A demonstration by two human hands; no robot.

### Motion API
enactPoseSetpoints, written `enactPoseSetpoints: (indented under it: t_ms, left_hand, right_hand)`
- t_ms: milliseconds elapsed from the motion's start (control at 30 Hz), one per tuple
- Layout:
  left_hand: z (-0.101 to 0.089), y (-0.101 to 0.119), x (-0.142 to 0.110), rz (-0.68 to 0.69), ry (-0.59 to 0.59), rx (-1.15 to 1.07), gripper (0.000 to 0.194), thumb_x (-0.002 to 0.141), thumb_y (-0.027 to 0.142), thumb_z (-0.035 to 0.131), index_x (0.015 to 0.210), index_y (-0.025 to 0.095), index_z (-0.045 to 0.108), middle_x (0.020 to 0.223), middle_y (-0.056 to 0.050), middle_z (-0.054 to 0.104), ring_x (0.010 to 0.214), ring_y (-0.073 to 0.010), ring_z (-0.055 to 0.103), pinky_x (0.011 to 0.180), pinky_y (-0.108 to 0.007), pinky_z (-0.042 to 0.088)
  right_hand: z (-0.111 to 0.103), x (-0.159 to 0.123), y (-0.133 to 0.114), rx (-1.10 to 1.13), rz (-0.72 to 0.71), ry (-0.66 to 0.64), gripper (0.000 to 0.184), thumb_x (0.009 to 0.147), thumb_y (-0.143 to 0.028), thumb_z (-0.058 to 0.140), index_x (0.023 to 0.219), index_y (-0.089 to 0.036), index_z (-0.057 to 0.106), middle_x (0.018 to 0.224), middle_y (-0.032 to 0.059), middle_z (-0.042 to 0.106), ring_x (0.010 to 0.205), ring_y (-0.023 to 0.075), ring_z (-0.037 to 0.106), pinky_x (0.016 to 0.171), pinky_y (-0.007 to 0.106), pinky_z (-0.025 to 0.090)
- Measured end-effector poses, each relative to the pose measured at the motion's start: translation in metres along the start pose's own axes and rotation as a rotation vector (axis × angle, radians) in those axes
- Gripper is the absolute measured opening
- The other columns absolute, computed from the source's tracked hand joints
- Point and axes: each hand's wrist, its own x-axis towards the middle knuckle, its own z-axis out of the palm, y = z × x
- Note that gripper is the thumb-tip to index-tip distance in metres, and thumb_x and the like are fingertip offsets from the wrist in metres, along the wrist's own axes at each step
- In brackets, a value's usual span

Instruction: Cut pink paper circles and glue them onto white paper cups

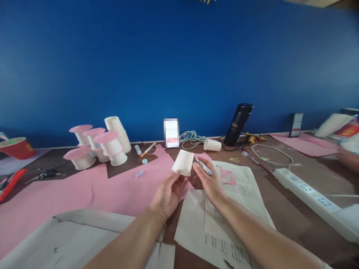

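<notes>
My left hand [171, 190] grips a white paper cup [183, 163] near its rim. The cup is upside down and slightly tilted, wide rim toward me. Close beside it, my right hand [210, 183] is closed round a white pen-like tube [204, 166] with a bluish end; its exact kind is unclear. Over to the left, several paper cups [111, 146] stand stacked with round pink paper discs [106, 137] on and between them. A taller stack of plain white cups [119, 132] leans behind these. Pink paper sheets [123, 186] lie below on the brown table.
A phone [171, 133] stands against the blue wall, near a coiled cable [192, 139] and a lying cup [212, 144]. A black flask [238, 125] leans farther right. Printed papers [241, 183] lie under my right arm, and a power strip [314, 198] and another person's hand [347, 158] are at right.
</notes>
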Motion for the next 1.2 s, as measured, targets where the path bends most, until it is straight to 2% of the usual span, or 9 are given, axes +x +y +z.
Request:
enactPoseSetpoints:
  t_ms: [167, 233, 367, 500, 567, 700, 933, 1100, 1200]
  left_hand:
    - [-0.002, 0.004, 0.005, -0.03, 0.077, -0.104, 0.009, 0.084, 0.006, 0.059, 0.08, 0.01, 0.066, 0.083, -0.009, 0.07, 0.076, -0.0124, 0.067, 0.077, -0.023, 0.059]
    - [-0.002, 0.003, 0.006, -0.021, 0.082, -0.113, 0.009, 0.085, 0.006, 0.059, 0.081, 0.009, 0.066, 0.079, -0.007, 0.069, 0.074, -0.0116, 0.066, 0.078, -0.023, 0.059]
    - [-0.006, 0.001, 0.009, 0.035, 0.078, -0.092, 0.005, 0.082, 0.008, 0.064, 0.079, 0.01, 0.066, 0.076, -0.004, 0.067, 0.073, -0.0102, 0.065, 0.081, -0.024, 0.057]
    - [-0.01, -0.001, 0.011, 0.081, 0.047, -0.03, 0.003, 0.079, 0.011, 0.069, 0.083, 0.011, 0.068, 0.085, -0.005, 0.069, 0.08, -0.011, 0.064, 0.086, -0.026, 0.054]
    - [-0.01, -0.002, 0.01, 0.099, -0.013, -0.003, 0.007, 0.079, 0.014, 0.071, 0.086, 0.012, 0.07, 0.091, -0.006, 0.07, 0.086, -0.0117, 0.064, 0.089, -0.026, 0.051]
    - [-0.007, -0.004, 0.009, 0.129, -0.083, 0.1, 0.012, 0.075, 0.021, 0.074, 0.085, 0.013, 0.072, 0.093, -0.006, 0.071, 0.092, -0.0143, 0.064, 0.095, -0.027, 0.045]
    - [-0.01, -0.008, 0.005, 0.156, -0.055, 0.433, 0.024, 0.078, 0.036, 0.072, 0.088, 0.015, 0.074, 0.086, -0.006, 0.07, 0.085, -0.0175, 0.063, 0.085, -0.028, 0.045]
    - [-0.005, -0.004, -0.002, 0.188, -0.112, 0.583, 0.025, 0.08, 0.036, 0.068, 0.098, 0.019, 0.074, 0.096, -0.006, 0.072, 0.102, -0.0233, 0.062, 0.094, -0.033, 0.042]
    - [-0.001, -0.002, -0.004, 0.208, -0.111, 0.598, 0.024, 0.078, 0.036, 0.071, 0.096, 0.02, 0.075, 0.1, -0.006, 0.073, 0.106, -0.025, 0.062, 0.097, -0.034, 0.042]
  right_hand:
    - [-0.005, 0.009, 0.015, -0.129, -0.218, 0.11, 0.045, 0.082, -0.048, 0.066, 0.117, -0.022, 0.058, 0.107, 0.0082, 0.068, 0.094, 0.0221, 0.066, 0.072, 0.034, 0.056]
    - [-0.008, 0.01, 0.019, -0.174, -0.328, 0.117, 0.039, 0.088, -0.045, 0.06, 0.12, -0.022, 0.056, 0.105, 0.0077, 0.068, 0.09, 0.02, 0.066, 0.073, 0.035, 0.055]
    - [-0.011, 0.003, 0.014, -0.251, -0.506, 0.046, 0.032, 0.097, -0.036, 0.046, 0.126, -0.024, 0.053, 0.094, 0.0049, 0.066, 0.078, 0.0159, 0.062, 0.07, 0.033, 0.053]
    - [-0.012, -0.007, 0.002, -0.415, -0.723, -0.045, 0.029, 0.095, -0.027, 0.051, 0.122, -0.027, 0.059, 0.105, 0.0065, 0.065, 0.088, 0.0189, 0.062, 0.08, 0.038, 0.052]
    - [-0.012, -0.011, -0.003, -0.478, -0.793, -0.099, 0.029, 0.093, -0.022, 0.054, 0.12, -0.026, 0.061, 0.101, 0.006, 0.066, 0.089, 0.0199, 0.062, 0.081, 0.038, 0.051]
    - [-0.012, -0.013, -0.005, -0.517, -0.829, -0.148, 0.028, 0.09, -0.016, 0.056, 0.116, -0.025, 0.062, 0.097, 0.0046, 0.068, 0.087, 0.0194, 0.064, 0.079, 0.036, 0.053]
    - [-0.011, -0.016, -0.006, -0.546, -0.864, -0.142, 0.024, 0.088, -0.016, 0.058, 0.11, -0.024, 0.062, 0.097, 0.0047, 0.071, 0.084, 0.0189, 0.068, 0.074, 0.034, 0.055]
    - [-0.008, -0.019, -0.011, -0.555, -0.86, -0.16, 0.021, 0.089, -0.017, 0.057, 0.108, -0.024, 0.063, 0.093, 0.0046, 0.072, 0.079, 0.0186, 0.068, 0.07, 0.034, 0.057]
    - [-0.007, -0.02, -0.011, -0.57, -0.859, -0.158, 0.02, 0.089, -0.018, 0.056, 0.106, -0.023, 0.064, 0.09, 0.0047, 0.072, 0.076, 0.0187, 0.068, 0.069, 0.034, 0.057]
